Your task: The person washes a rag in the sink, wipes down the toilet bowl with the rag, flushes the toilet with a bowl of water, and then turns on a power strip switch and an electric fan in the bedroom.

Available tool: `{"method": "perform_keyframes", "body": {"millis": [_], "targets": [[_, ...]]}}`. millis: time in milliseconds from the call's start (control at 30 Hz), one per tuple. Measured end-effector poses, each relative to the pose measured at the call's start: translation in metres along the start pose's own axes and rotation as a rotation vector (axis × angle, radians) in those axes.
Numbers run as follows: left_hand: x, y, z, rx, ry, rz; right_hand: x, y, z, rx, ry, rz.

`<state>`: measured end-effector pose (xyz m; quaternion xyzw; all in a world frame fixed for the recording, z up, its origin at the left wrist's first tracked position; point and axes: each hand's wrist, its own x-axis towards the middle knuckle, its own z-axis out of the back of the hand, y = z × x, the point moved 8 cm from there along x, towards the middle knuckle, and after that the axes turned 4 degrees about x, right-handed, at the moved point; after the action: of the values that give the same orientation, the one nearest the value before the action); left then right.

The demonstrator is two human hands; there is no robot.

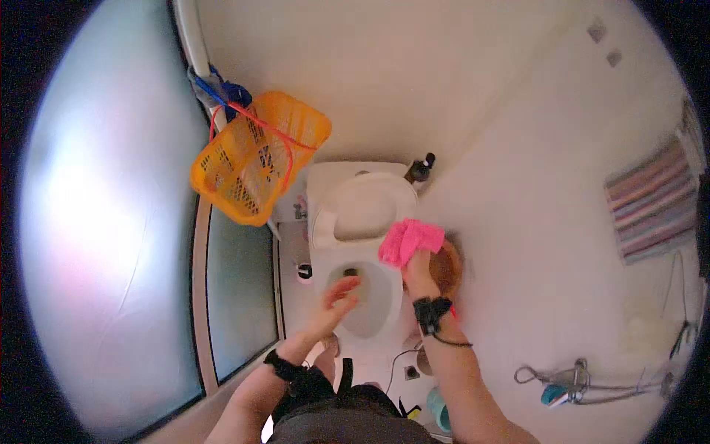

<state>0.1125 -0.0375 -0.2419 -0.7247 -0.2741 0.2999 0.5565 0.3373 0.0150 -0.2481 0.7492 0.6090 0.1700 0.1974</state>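
A bright pink cloth [409, 241] is bunched in my right hand [418, 271], at the right side of the raised toilet seat [367, 203]. The fingers of that hand are mostly hidden by the cloth. My left hand [339, 304] is empty, its fingers apart, over the left part of the toilet bowl [377, 303]. I cannot tell whether it touches the rim. The seat stands up against the white cistern [355, 171]. Both wrists wear black bands.
An orange plastic basket [255, 159] hangs at the upper left beside frosted glass panels [111, 207]. A dark bottle [419, 172] stands by the cistern. A brown basin [449, 270] lies right of the toilet. A striped towel [652, 198] and a shower fitting [580, 381] are on the right.
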Motion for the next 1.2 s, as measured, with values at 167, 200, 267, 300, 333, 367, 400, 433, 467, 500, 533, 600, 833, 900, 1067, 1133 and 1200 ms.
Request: {"method": "perform_keyframes", "body": {"millis": [167,200,267,300,333,367,400,433,467,500,533,600,833,900,1067,1133,1200], "targets": [[0.016,0.037,0.089,0.101,-0.245,0.095,0.148,0.006,0.148,-1.145,-0.329,0.498],[0.009,0.050,0.100,0.081,-0.281,0.155,0.172,-0.011,0.160,-1.865,-0.406,0.387],[0.006,0.066,0.110,0.058,-0.318,0.226,0.186,-0.047,0.120,-2.572,-0.420,0.035],[0.003,0.073,0.112,0.089,-0.346,0.287,0.178,-0.063,0.061,-2.551,-0.390,-0.133],[0.004,0.080,0.115,0.119,-0.375,0.347,0.183,-0.084,0.051,-2.503,-0.407,-0.230],[0.011,0.084,0.115,0.118,-0.380,0.354,0.185,-0.112,0.057,-2.021,-0.443,0.140],[0.019,0.086,0.112,0.130,-0.375,0.333,0.178,-0.131,0.060,-1.808,-0.366,0.245],[0.024,0.087,0.108,0.143,-0.372,0.310,0.171,-0.151,0.066,-1.596,-0.277,0.330],[0.031,0.090,0.106,0.148,-0.380,0.317,0.166,-0.164,0.052,-1.676,-0.099,0.216],[0.044,0.087,0.106,0.167,-0.397,0.286,0.161,-0.165,0.061,-1.665,-0.097,0.214],[0.055,0.083,0.106,0.186,-0.412,0.258,0.152,-0.162,0.060,-1.764,-0.085,0.313],[0.073,0.071,0.106,0.210,-0.438,0.220,0.147,-0.152,0.066,-1.851,-0.078,0.408],[0.141,0.019,0.114,0.350,-0.554,0.120,0.148,-0.009,0.125,-1.297,-0.371,0.316],[0.178,0.011,0.108,0.321,-0.566,-0.072,0.140,0.021,0.149,-1.116,-0.526,0.360],[0.251,-0.057,0.062,0.845,-0.582,-0.341,0.119,0.017,0.163,-0.519,-0.431,0.097],[0.261,-0.044,0.053,1.051,-0.607,-0.359,0.090,0.060,0.145,-0.606,-0.492,0.374],[0.245,-0.020,0.058,0.949,-0.600,-0.289,0.073,0.094,0.092,-0.812,-0.372,0.285]]}}
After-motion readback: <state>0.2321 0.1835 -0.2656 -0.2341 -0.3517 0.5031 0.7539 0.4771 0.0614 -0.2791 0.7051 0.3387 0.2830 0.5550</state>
